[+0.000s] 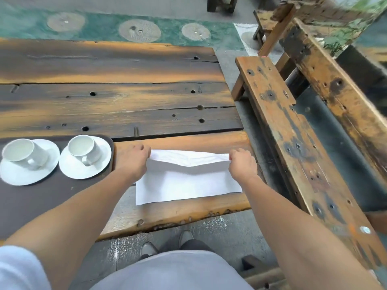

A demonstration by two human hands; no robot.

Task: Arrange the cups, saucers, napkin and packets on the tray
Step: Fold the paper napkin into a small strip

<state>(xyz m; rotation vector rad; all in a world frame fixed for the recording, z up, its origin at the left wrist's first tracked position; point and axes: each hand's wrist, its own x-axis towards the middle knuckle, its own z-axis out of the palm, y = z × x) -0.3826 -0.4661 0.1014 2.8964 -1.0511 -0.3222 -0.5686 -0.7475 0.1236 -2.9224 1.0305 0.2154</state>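
A white napkin (188, 181) lies on the wooden table, right of a dark brown tray (41, 206). My left hand (134, 160) pinches its far left corner and my right hand (243, 162) pinches its far right corner, lifting the far edge toward me in a fold. On the tray stand two white cups, one (21, 152) on the left saucer (25, 174) and one (83, 147) on the right saucer (90, 168), handles pointing toward me. No packets show in view.
The plank table (117, 97) stretches away from me, its right edge just beyond the napkin. A worn wooden bench (293, 132) runs along the right, with a floor gap between it and the table. My shoes (167, 243) are below the near edge.
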